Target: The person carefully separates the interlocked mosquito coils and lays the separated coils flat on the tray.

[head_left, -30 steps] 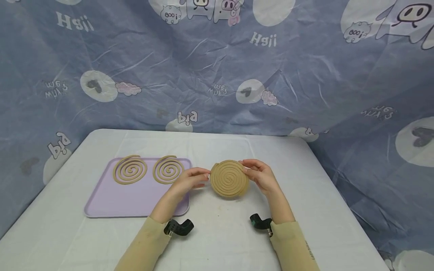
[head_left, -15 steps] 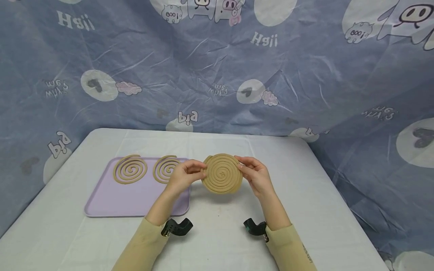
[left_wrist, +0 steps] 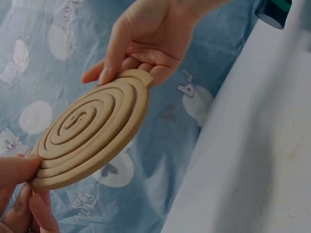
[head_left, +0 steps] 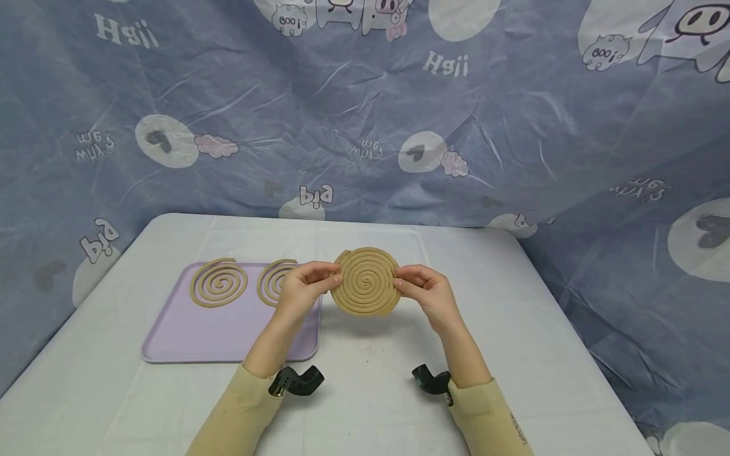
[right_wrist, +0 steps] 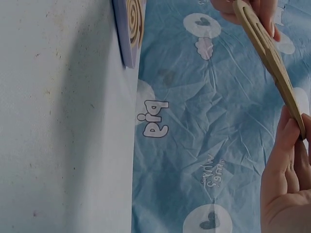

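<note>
My left hand (head_left: 305, 291) and my right hand (head_left: 430, 294) hold a tan round mosquito coil (head_left: 366, 282) between them, each pinching one side. It is tightly wound and raised above the table, its face tilted toward the head camera. In the left wrist view, the left thumb (left_wrist: 19, 170) presses on the face of the coil near its rim. Seen nearly edge-on in the right wrist view, the coil (right_wrist: 272, 60) looks like more than one layer thick. Two loosely wound coils lie on the tray, a left one (head_left: 219, 283) and a right one (head_left: 268, 283), the latter partly behind my left hand.
A pale purple tray (head_left: 199, 335) lies on the left of the white table (head_left: 365, 411). Behind the table hangs a blue printed cloth (head_left: 319, 126). Small brown crumbs dot the tabletop. Black wrist devices, left (head_left: 299, 381) and right (head_left: 431, 381), project inward from the sleeves.
The mosquito coil has risen and shifted slightly left, tilting more toward the camera. My left fingers, first at its edge, now pinch it firmly; the right hand keeps its pinch.
</note>
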A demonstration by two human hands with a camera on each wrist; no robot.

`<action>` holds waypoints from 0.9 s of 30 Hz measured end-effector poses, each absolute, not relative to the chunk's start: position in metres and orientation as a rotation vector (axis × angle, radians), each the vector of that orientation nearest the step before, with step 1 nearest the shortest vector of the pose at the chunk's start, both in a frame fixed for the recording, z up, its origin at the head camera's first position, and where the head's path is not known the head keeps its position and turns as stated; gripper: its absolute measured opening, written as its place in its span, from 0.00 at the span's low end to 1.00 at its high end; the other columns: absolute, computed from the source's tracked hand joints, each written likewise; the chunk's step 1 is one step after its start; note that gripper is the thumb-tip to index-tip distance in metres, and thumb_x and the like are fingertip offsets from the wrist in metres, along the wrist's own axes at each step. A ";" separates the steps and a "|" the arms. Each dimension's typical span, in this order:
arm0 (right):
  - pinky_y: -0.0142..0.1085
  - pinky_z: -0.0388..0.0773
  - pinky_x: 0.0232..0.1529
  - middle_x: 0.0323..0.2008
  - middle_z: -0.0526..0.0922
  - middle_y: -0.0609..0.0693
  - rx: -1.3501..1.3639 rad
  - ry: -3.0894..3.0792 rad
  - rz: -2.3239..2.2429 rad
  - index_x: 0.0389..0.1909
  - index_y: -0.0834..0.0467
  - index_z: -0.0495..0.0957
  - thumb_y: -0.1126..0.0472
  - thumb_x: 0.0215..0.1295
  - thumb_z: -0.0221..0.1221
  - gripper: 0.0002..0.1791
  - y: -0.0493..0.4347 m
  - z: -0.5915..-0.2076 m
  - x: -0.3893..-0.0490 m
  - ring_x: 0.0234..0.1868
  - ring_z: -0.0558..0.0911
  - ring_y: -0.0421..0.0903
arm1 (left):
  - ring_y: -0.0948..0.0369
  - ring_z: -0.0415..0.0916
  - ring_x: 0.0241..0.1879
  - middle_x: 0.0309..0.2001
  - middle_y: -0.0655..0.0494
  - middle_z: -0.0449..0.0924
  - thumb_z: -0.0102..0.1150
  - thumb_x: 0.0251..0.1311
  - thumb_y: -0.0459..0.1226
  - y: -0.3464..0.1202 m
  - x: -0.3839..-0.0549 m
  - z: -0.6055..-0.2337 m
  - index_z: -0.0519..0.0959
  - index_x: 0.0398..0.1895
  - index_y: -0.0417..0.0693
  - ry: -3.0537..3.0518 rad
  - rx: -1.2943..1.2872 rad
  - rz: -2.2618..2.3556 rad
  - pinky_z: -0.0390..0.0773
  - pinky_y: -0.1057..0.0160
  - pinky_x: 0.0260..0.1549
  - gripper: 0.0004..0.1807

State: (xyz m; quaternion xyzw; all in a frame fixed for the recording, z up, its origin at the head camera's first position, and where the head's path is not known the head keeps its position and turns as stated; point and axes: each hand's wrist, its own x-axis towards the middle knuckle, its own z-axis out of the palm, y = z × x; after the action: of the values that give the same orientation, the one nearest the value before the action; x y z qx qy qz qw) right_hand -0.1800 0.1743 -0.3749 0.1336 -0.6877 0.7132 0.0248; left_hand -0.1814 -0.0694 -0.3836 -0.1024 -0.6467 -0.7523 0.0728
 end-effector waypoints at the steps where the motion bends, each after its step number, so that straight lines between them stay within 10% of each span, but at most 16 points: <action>1: 0.36 0.81 0.37 0.34 0.85 0.46 0.412 -2.117 2.199 0.43 0.71 0.77 0.72 0.57 0.63 0.13 0.174 -0.375 -0.180 0.35 0.83 0.42 | 0.65 0.77 0.29 0.30 0.54 0.83 0.67 0.50 0.27 -0.069 -0.182 -0.384 0.81 0.39 0.32 -1.964 -0.308 -2.221 0.76 0.70 0.29 0.12; 7: 0.33 0.81 0.35 0.31 0.85 0.45 0.370 -2.059 2.136 0.41 0.76 0.76 0.75 0.57 0.60 0.11 0.169 -0.375 -0.177 0.32 0.83 0.40 | 0.59 0.75 0.42 0.47 0.48 0.79 0.67 0.50 0.29 -0.063 -0.176 -0.380 0.83 0.38 0.38 -2.064 -0.299 -1.925 0.77 0.67 0.35 0.10; 15: 0.32 0.81 0.37 0.32 0.85 0.48 0.394 -2.000 2.018 0.37 0.76 0.77 0.78 0.56 0.59 0.08 0.160 -0.374 -0.175 0.35 0.83 0.40 | 0.58 0.79 0.35 0.35 0.50 0.83 0.67 0.51 0.30 -0.055 -0.174 -0.382 0.85 0.35 0.42 -2.044 -0.420 -1.793 0.78 0.69 0.30 0.07; 27: 0.30 0.80 0.39 0.38 0.82 0.66 0.478 -2.102 1.760 0.38 0.73 0.79 0.77 0.57 0.60 0.08 0.127 -0.359 -0.149 0.39 0.83 0.46 | 0.43 0.77 0.44 0.46 0.36 0.76 0.63 0.55 0.28 -0.042 -0.152 -0.361 0.76 0.51 0.32 -2.195 -0.546 -1.795 0.80 0.67 0.34 0.19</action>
State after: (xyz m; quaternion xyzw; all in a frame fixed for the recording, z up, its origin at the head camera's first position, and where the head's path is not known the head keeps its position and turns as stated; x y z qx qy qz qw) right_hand -0.1489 0.1269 -0.3590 0.1689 -0.7432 0.6223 0.1785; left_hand -0.1518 -0.0418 -0.3609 -0.1877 -0.7539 -0.6168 0.1267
